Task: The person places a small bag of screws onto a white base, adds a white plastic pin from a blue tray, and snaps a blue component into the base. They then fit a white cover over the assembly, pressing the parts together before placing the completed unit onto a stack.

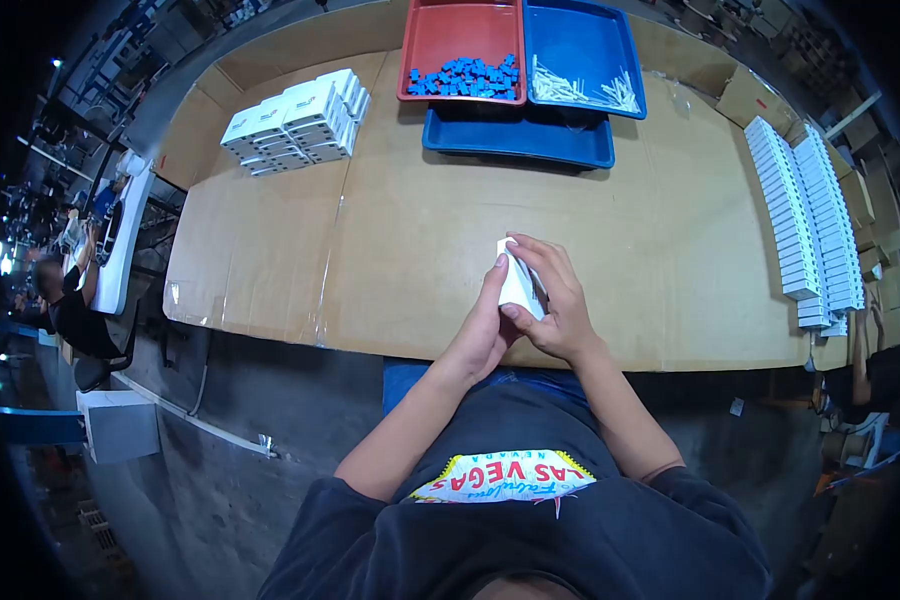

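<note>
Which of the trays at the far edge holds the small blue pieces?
The red tray, on the left of the group. The blue tray beside it holds pale sticks; the lower blue tray shows nothing.

Box point(519, 285) held between both hands point(530, 300) at table point(420, 250) near edge. Stack point(298, 122) far left, 3 trays point(515, 75) behind, rows point(810, 225) right.

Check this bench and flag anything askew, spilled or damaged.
Nothing stands out. Both hands, left hand and right hand, hold one small white box; the white boxes are stacked and the trays sit orderly.
</note>
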`<act>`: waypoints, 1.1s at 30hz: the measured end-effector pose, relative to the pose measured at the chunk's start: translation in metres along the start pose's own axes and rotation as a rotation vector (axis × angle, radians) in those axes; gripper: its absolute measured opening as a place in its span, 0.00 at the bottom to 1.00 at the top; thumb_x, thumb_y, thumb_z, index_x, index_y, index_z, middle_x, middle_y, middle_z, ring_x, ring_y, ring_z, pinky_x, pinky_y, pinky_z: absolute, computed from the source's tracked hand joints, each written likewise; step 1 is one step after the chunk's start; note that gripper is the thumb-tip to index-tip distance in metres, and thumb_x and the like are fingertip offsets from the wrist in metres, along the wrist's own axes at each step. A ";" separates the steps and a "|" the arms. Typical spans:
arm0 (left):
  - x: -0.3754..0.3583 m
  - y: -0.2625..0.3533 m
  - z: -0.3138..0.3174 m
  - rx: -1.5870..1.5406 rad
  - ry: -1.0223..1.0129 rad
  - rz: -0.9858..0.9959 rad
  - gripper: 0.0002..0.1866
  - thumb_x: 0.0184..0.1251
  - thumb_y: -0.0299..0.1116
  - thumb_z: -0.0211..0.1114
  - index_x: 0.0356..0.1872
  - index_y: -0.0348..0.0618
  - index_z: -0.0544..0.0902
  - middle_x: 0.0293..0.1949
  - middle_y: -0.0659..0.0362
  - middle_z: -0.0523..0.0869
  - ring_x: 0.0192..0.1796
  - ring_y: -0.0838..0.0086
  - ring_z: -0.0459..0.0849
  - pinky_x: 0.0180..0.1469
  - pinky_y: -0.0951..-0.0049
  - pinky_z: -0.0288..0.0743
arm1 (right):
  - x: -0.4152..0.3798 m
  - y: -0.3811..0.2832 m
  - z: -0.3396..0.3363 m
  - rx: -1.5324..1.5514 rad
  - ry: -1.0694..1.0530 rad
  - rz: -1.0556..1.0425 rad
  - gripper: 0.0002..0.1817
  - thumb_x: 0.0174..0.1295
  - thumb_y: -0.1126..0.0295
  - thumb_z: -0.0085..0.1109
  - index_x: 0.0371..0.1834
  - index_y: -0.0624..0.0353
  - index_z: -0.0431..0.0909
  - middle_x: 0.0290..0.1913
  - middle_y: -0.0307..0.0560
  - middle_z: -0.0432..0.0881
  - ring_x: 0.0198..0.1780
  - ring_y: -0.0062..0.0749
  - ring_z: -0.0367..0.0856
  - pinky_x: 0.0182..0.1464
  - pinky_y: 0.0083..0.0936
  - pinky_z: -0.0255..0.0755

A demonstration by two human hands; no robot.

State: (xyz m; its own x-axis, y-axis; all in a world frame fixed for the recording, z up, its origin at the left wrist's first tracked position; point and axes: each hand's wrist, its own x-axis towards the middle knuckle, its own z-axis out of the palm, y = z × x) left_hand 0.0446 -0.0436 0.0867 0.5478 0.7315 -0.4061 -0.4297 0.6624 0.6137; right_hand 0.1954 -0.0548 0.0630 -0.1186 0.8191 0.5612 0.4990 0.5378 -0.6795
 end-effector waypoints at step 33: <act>0.032 -0.026 -0.018 0.103 0.105 0.170 0.32 0.85 0.62 0.45 0.70 0.45 0.72 0.58 0.59 0.82 0.59 0.75 0.82 0.62 0.71 0.76 | 0.000 0.034 0.030 0.066 0.146 -0.177 0.40 0.79 0.44 0.52 0.68 0.80 0.74 0.67 0.78 0.77 0.65 0.71 0.81 0.65 0.47 0.78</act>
State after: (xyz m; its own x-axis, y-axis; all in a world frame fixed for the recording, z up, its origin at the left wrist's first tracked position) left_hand 0.0607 -0.0346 0.0456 0.3937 0.8475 -0.3561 -0.4312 0.5124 0.7427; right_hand 0.1868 -0.0309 0.0259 -0.0719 0.6759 0.7335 0.4239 0.6863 -0.5909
